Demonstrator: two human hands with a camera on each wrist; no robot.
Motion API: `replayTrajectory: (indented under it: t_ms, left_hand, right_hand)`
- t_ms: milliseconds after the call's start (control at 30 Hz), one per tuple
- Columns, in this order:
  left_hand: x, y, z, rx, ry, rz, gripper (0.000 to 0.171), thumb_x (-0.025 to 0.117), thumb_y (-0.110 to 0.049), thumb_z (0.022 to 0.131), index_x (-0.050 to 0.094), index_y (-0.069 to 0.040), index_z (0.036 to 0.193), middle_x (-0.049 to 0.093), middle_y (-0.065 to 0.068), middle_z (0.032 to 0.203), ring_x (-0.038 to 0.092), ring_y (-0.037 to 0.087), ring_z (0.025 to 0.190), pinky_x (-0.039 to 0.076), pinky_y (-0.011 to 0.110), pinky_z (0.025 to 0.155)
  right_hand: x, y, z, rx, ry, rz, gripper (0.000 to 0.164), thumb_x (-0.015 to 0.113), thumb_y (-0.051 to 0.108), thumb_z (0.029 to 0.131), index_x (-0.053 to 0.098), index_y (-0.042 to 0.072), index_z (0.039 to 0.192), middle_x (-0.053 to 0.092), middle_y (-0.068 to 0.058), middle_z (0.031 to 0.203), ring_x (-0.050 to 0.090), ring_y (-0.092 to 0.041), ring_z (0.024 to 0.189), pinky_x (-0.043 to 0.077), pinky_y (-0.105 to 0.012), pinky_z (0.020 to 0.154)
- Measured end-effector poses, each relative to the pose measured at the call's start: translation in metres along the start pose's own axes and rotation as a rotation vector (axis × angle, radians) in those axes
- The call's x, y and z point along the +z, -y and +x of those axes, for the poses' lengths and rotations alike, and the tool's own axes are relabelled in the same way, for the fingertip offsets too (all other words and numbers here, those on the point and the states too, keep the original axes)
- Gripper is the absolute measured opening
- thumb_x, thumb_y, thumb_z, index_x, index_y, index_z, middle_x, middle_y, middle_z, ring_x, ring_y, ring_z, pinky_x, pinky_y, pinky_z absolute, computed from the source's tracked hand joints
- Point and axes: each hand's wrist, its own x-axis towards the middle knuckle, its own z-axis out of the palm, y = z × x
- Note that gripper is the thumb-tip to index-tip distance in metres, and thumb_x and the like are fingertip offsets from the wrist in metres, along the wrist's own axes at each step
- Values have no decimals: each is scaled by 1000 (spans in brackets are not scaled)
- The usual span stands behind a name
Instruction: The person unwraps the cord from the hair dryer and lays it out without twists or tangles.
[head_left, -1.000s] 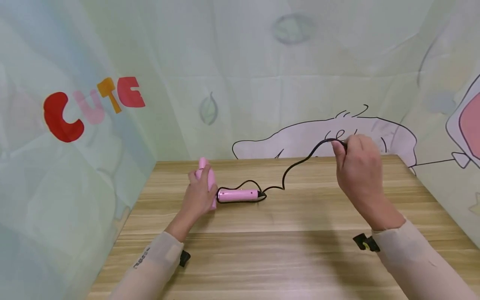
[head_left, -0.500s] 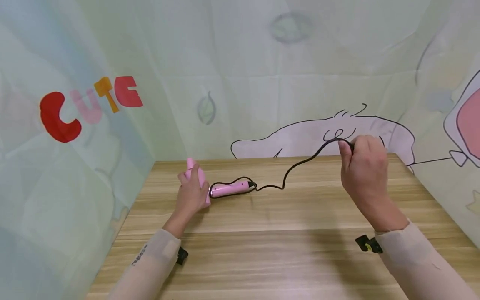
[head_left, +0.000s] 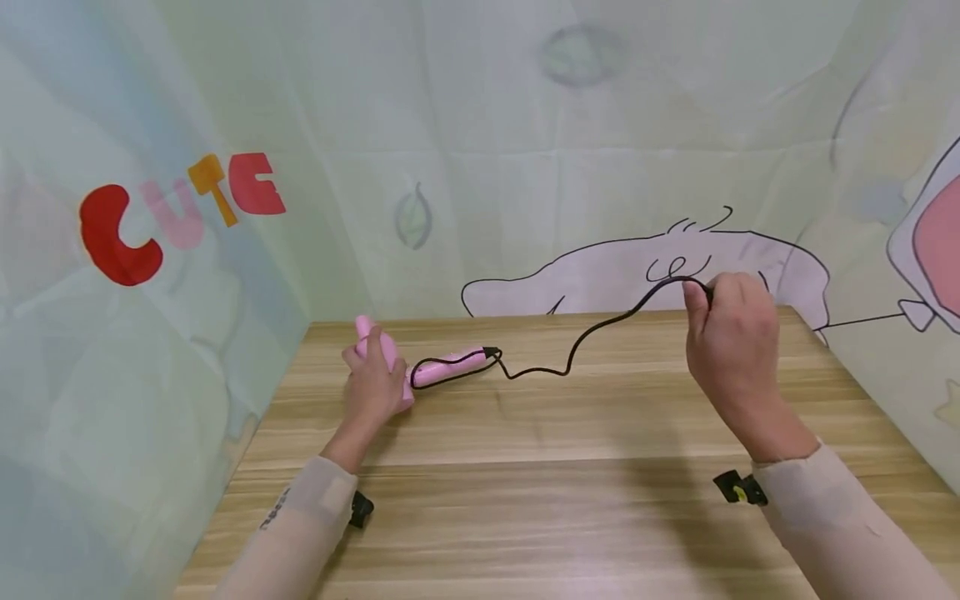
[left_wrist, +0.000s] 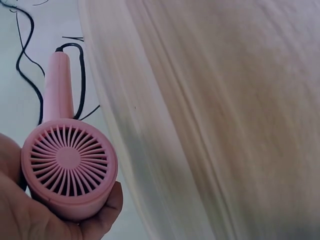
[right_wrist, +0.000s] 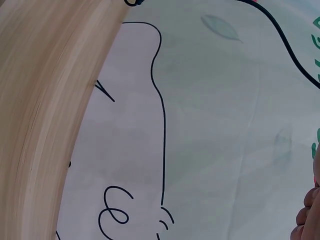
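A pink hair dryer (left_wrist: 68, 158) is gripped round its barrel by my left hand (head_left: 375, 379), at the left of the table in the head view. Its slatted round grille faces the left wrist camera. The handle (left_wrist: 59, 90) points right in the head view, with its tip angled toward the back. Black cord (head_left: 633, 311) loops along the handle, then runs in a wavy line up to the right. My right hand (head_left: 735, 350), raised over the table's right side, pinches that cord between thumb and curled fingers. Only some fingers (right_wrist: 306, 215) show at the right wrist view's edge.
The wood-grain table (head_left: 525, 500) lies beneath both hands. Behind it and along its sides hangs a pale printed curtain (head_left: 487, 167) with cartoon drawings and coloured letters, close to the table's back edge.
My left hand has moved left with the hair dryer, and its handle tip has swung toward the back. My right hand has shifted slightly right, drawing the cord out longer.
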Motion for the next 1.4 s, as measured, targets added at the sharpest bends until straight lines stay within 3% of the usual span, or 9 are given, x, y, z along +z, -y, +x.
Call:
replayTrajectory:
  t_ms: [200,433,667,900,1100,1400]
  left_hand:
    - [-7,5,5,-38,2,-67,70,50,-30,103,15,-20,163,21,35,147,59,45,87,55,51,67]
    - [-13,4,4,-49,48,-207,68,48,-30,103,15,-24,163,21,33,150,52,49,111,52,61,92]
    - [-16,5,2,-23,105,-274,68,48,-31,104,14,-30,163,21,30,153,49,48,119,52,59,93]
    - [-19,3,1,26,111,-266,68,49,-31,102,17,-29,163,24,31,152,48,47,119,49,62,96]
    - [-23,4,0,17,117,-261,69,49,-32,103,15,-31,163,25,30,151,49,46,118,50,60,95]
    - [-28,17,3,18,107,-229,69,50,-30,102,16,-26,163,27,33,148,48,48,118,50,61,94]
  right_hand:
    - [4,-3,-1,-20,33,-28,39,57,22,104,46,-5,77,43,-19,71,43,-42,71,32,-51,63]
    - [18,-16,-8,-56,99,-81,42,58,21,104,42,-1,72,39,-16,65,40,-40,62,31,-47,59]
    - [29,-32,-12,-49,142,-131,44,57,22,104,40,-1,70,36,-14,63,38,-38,58,29,-45,56]
    - [35,-51,-13,-56,173,-177,46,57,24,104,39,0,68,36,-14,62,40,-40,57,29,-47,54]
    - [33,-75,-17,-29,222,-228,49,57,27,103,40,0,66,40,-19,61,45,-46,57,33,-53,51]
    - [12,-134,-25,62,357,-401,56,55,31,103,40,-3,61,43,-23,57,47,-50,54,34,-53,42]
